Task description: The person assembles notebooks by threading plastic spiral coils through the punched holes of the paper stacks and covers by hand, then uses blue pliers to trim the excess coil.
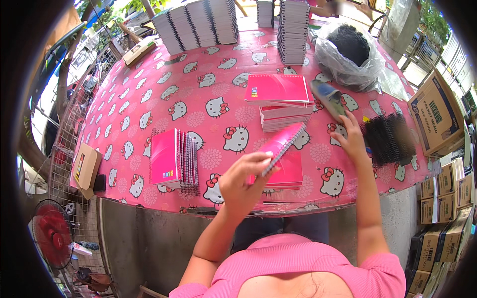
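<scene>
Notebook [284, 141], pink and tilted on edge above the table [198, 99], is pinched at its spiral side by the left hand [243, 181]. Just right, the right hand [352, 139] reaches with fingers spread toward black spiral coils [390, 139], beside a notebook stack [283, 107].

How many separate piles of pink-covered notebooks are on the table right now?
3. One bound pile at the left, one unbound stack at centre, and one under the notebook in the left hand. Others may hide behind the far white stacks.
</scene>
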A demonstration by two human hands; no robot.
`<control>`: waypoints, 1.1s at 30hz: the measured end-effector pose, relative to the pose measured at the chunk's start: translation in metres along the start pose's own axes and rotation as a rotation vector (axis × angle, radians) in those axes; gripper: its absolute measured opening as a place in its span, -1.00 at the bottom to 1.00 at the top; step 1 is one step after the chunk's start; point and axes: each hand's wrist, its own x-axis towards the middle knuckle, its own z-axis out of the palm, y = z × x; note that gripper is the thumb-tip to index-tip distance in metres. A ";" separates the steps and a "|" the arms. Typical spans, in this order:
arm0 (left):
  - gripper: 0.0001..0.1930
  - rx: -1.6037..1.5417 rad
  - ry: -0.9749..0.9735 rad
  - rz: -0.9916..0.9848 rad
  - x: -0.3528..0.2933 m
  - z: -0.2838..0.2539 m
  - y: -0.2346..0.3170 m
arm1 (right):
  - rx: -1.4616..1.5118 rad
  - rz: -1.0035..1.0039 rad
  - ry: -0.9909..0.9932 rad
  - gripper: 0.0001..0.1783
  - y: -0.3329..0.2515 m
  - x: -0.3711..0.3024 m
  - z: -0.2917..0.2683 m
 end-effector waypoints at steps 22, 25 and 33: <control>-0.77 0.224 -0.013 -0.066 -0.054 0.021 -0.003 | 0.281 -0.149 -0.157 -0.54 -0.174 -0.099 -0.044; -0.76 0.215 -0.012 -0.081 -0.054 0.023 -0.003 | 0.209 -0.149 -0.152 -0.54 -0.181 -0.101 -0.044; -0.77 0.273 -0.079 0.099 -0.035 0.000 0.004 | 1.605 0.836 -1.032 -0.59 -0.167 -0.095 -0.028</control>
